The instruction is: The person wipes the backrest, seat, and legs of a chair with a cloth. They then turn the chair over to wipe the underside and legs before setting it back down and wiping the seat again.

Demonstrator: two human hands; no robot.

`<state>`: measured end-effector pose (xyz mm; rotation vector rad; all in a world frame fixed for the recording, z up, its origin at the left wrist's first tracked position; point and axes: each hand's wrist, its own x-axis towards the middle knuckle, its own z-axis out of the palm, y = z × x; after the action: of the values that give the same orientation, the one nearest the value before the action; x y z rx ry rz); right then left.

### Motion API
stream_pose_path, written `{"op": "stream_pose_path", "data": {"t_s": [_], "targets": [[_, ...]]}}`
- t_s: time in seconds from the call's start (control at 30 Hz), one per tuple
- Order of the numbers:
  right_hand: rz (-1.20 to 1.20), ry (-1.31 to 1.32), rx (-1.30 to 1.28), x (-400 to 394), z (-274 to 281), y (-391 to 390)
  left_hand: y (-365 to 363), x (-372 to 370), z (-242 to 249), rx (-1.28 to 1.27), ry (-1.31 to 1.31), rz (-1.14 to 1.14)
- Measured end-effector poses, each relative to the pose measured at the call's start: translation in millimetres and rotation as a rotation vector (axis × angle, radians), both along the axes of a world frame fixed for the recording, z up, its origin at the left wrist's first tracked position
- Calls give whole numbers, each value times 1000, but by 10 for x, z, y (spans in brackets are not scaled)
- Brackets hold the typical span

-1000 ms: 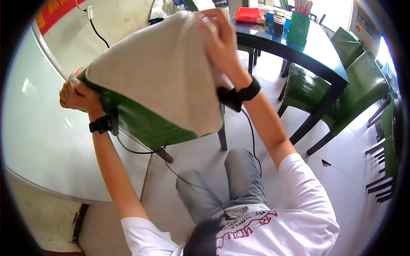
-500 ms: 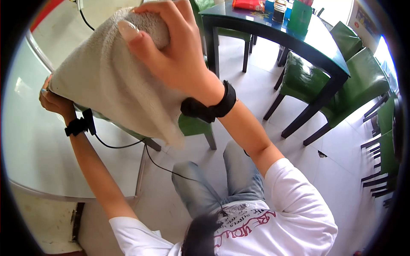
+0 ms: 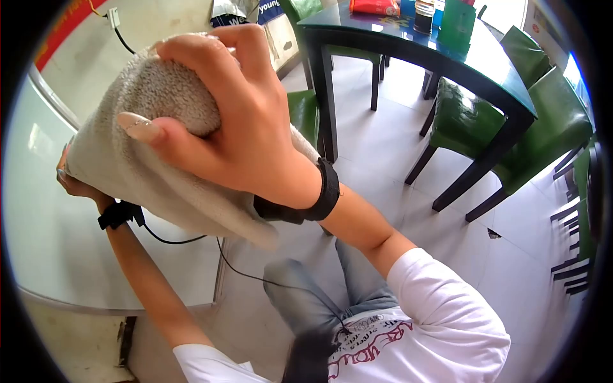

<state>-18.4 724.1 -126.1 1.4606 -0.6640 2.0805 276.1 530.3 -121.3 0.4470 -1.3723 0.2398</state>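
Note:
A thick grey-beige cloth [image 3: 169, 102] fills the upper left of the head view, its lower folds hanging toward the middle. My right hand [image 3: 236, 115] is closed round a bunched part of it, thumb on the near side and fingers curled over the top. At the cloth's left corner, my left hand [image 3: 83, 182] is closed on an edge; the cloth hides part of its fingers. Whatever lies beneath the cloth is hidden. Both wrists wear black bands, and a black cable runs from the left one.
A pale glass-like tabletop [image 3: 70, 255] is at the left. Upper right stands a dark table [image 3: 383, 38] with a red packet [image 3: 375, 6], a jar [image 3: 423, 16] and a green box [image 3: 456, 22]. Green chairs [image 3: 469, 118] surround it. Bags [image 3: 276, 38] hang or stand at the top.
My right hand has moved left and down over the cloth, whose bunched part shifted with it. My left hand has dropped slightly. The view has shifted a little, showing the bags at the top.

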Motion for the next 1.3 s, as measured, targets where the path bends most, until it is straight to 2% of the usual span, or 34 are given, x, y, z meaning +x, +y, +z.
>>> {"op": "stream_pose_path", "data": {"t_s": [0.13, 0.23, 0.3, 0.33, 0.4, 0.47, 0.6, 0.7, 0.73, 0.77, 0.83, 0.9, 0.93, 0.97, 1.0, 1.03, 1.07, 1.2, 1.3], "targets": [[-3, -9, -26, -15, -13, -39, 500, -304, 117, 112, 27, 99], [-49, 24, -53, -34, -50, -1, 1132, -831, 46, 274, 301, -35], [-88, 33, -91, -49, -61, 5, 1542, -1046, -177, 316, 124, 108], [-95, 34, -113, -56, -67, -10, 1657, -1177, -313, 228, 135, -176], [-100, 28, -124, -52, -71, 17, 1879, -1464, -448, 142, 122, -347], [-89, 10, -91, -35, -78, 92, 2093, -1681, -456, 154, 70, -118], [-7, -72, -120, -61, -119, 124, 2173, -1745, -357, 423, 284, -90], [59, -124, -75, -101, -233, 196, 2338, -1864, -363, 508, 386, -429], [67, -129, -24, -114, -309, 249, 2404, -1945, -432, 513, 361, -333], [67, -99, -11, -162, -387, 262, 2420, -1914, -605, 395, 157, -306], [63, -4, -23, -282, -565, 258, 2530, -1995, -881, 276, -92, -412], [58, 75, 19, -426, -820, 228, 2529, -2062, -937, 104, -339, -263], [137, 125, 127, -530, -972, 274, 2468, -2052, -1051, 110, -390, -243], [99, 118, 188, -606, -1126, 252, 2385, -2048, -1220, 116, -438, -222], [-51, 103, 246, -665, -1309, 209, 2303, -2037, -1385, 187, -498, -238], [-99, 155, 323, -783, -1577, 132, 2214, -2007, -1570, 257, -567, -251], [-51, 157, 286, -870, -1808, -5, 2109, -1983, -1753, 327, -646, -265], [71, 40, 281, -940, -2453, -203, 1821, -1969, -2574, 173, -745, -246], [118, 22, 236, -923, -2759, -181, 1737, -1925, -2961, 127, -784, -172]]}}
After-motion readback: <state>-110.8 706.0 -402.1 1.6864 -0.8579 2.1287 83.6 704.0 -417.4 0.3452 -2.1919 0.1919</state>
